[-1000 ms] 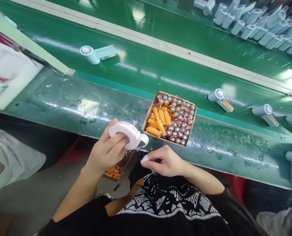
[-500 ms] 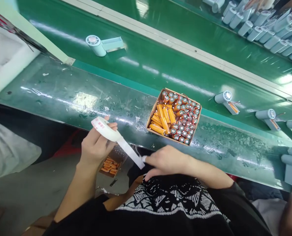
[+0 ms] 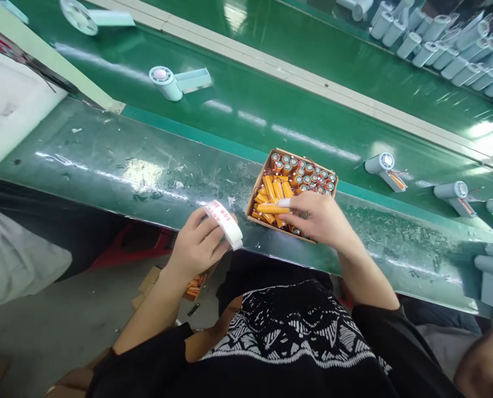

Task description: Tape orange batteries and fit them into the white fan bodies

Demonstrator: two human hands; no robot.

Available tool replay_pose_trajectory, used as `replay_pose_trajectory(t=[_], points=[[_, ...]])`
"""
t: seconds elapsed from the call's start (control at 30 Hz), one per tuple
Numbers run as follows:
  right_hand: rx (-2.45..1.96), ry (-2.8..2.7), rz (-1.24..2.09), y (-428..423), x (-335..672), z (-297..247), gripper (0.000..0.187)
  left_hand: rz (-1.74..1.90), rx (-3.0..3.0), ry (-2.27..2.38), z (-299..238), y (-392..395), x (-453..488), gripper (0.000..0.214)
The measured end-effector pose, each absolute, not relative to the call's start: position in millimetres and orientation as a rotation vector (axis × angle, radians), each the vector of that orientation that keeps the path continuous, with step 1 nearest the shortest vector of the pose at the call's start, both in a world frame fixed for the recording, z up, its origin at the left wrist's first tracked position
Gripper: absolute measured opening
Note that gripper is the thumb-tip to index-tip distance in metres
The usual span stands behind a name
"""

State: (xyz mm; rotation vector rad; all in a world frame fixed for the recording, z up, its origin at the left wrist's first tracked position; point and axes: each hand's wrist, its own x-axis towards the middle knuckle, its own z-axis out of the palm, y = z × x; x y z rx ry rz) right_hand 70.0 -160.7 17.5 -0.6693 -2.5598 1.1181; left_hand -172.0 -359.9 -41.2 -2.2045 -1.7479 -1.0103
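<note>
Free passage over the belt behind the box, up to the fan housing on its right. In the way: right hand directly above the box, tape roll and left hand just left of it.

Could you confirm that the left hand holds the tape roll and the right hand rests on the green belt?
No: the head view shows the right hand over the cardboard tray, its fingers on an orange cell, not on the belt.

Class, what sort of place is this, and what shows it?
Probably a factory assembly line: a green conveyor belt carries what look like small pale-blue fans, and a cardboard tray holds orange battery cells with wires.
</note>
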Motion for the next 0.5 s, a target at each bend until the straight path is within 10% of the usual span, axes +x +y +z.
replay_pose_trajectory(t=[0.27,0.5], points=[[-0.592,-1.529,2.174,-181,102,5,0.042,-0.866,-2.353,-1.658,-30,-336,-159,0.016],[-0.832,-1.46,1.584,-201,102,-6,0.038,-0.698,-2.414,-1.547,-6,-313,-136,0.015]])
